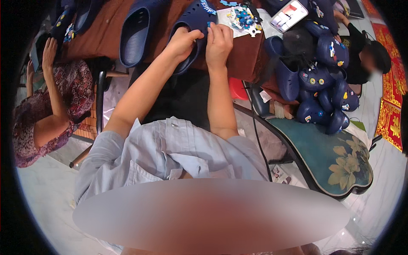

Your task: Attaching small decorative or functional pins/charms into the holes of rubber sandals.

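Both hands were on a dark blue clog (196,19) that lay at the near edge of a table with a brown cloth (108,32), at the far middle of the scene. The left hand (183,42) was curled around the clog's near side, thumb and fingers closed on its rim. The right hand (219,41) sat just beside it, fingers bent and pinching a small blue charm (208,24) against the top of the clog. A second dark blue clog (135,36) lay to the left of the first on the same cloth, apart from both hands.

Just to the right of the held clog, a white sheet carried a heap of small coloured charms (243,18). Farther right lay a phone (289,15) with a lit screen. At the right, a pile of dark blue clogs (318,89) with charms already on them was stacked on a chair with a green flowered cushion (340,157).

Another person in a patterned dress (51,110) sat at the left with one arm raised to the table's edge. A further person in dark clothing (361,55) was at the far right, behind the pile.
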A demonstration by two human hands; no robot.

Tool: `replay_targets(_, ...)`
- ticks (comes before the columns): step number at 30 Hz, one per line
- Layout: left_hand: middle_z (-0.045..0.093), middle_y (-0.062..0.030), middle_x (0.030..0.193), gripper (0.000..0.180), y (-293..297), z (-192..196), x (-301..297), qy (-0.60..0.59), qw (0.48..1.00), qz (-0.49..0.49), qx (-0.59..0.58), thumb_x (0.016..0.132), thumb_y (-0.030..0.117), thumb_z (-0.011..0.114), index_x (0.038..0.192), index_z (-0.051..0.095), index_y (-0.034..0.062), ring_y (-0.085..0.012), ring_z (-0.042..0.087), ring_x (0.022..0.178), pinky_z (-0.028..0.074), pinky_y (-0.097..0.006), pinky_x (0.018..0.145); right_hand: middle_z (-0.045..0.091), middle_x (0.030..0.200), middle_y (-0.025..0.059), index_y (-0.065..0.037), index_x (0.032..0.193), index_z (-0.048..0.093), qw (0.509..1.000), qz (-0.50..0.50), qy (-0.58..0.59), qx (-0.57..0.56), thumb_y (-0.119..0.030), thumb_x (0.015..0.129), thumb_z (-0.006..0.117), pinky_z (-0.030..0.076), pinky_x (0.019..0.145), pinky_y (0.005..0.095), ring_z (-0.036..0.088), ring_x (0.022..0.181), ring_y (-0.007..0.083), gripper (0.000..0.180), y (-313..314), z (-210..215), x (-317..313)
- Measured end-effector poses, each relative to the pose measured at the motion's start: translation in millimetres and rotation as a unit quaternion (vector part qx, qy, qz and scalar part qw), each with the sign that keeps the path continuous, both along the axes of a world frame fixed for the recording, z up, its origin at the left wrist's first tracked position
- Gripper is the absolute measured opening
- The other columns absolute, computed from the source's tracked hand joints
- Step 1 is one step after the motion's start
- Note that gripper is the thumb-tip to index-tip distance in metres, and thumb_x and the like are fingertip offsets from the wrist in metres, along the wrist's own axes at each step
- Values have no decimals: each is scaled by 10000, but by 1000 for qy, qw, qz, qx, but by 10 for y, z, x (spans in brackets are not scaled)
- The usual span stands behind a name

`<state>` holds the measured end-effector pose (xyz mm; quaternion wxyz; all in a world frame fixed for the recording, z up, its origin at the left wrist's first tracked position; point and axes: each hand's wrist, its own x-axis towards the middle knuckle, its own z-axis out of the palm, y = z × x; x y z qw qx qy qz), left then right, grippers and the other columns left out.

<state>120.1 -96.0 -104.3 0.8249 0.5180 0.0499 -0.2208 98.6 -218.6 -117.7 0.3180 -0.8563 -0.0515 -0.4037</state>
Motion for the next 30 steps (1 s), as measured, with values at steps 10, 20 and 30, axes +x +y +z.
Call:
replay_targets(10,589,-63,796,158,-30,4,26,-6,1000,13,-9,728,6,630,846,583,-88,-131,556,701,430,-258,623,583,941,80,-16,1004,650,993,-13,39,-109,-51,748,614,458,782,381,521,909,283,261,-32,97,-86)
replay_targets(20,554,-34,744,139,-31,-11,28,-7,1000,6,20,720,38,649,793,580,-58,-115,524,659,394,-249,578,573,957,86,-20,1016,650,992,-13,59,-111,-46,736,614,453,798,394,510,936,290,284,-32,109,-94)
replay_targets(30,591,-49,800,171,-60,46,-13,-13,1000,13,13,726,40,644,834,591,-81,-117,546,694,425,-247,624,570,957,116,-10,1038,653,996,13,70,-45,32,716,605,455,795,387,512,921,308,328,-57,106,-136)
